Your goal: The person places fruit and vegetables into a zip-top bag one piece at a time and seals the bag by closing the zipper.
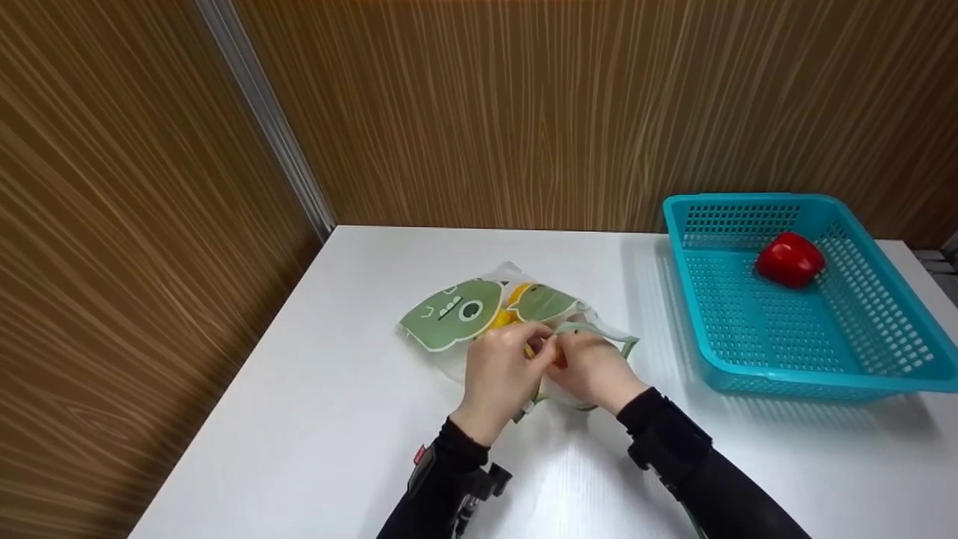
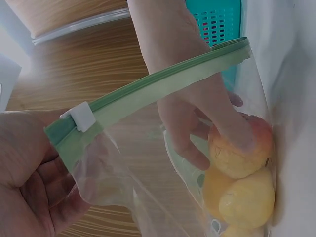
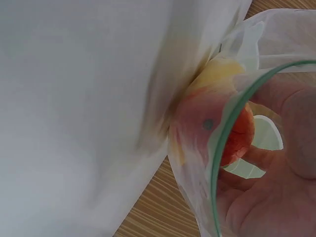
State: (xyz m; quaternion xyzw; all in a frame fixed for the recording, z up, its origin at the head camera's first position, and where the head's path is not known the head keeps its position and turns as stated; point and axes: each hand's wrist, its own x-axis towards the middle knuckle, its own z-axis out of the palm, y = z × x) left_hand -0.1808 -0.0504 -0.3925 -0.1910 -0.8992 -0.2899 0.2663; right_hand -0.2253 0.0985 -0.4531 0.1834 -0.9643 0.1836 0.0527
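Observation:
A clear zip bag (image 1: 449, 314) with green cartoon prints lies on the white table, its mouth towards me. My left hand (image 1: 501, 374) holds the bag's mouth at the green zip strip (image 2: 158, 83), beside the white slider (image 2: 83, 116). Through the open mouth reaches my right hand (image 1: 595, 367), thumb and fingers around a red-and-yellow round fruit (image 2: 229, 160) inside the bag. Several yellow fruits (image 2: 249, 200) lie against it in the bag. In the right wrist view, the fruit's red side (image 3: 242, 136) shows between the thumb and fingers.
A turquoise plastic basket (image 1: 748, 322) stands on the right of the table, with a glossy red bell pepper (image 1: 789, 260) in it. Wood-grain panels (image 1: 479, 112) rise behind and to the left of the white table (image 1: 314, 397).

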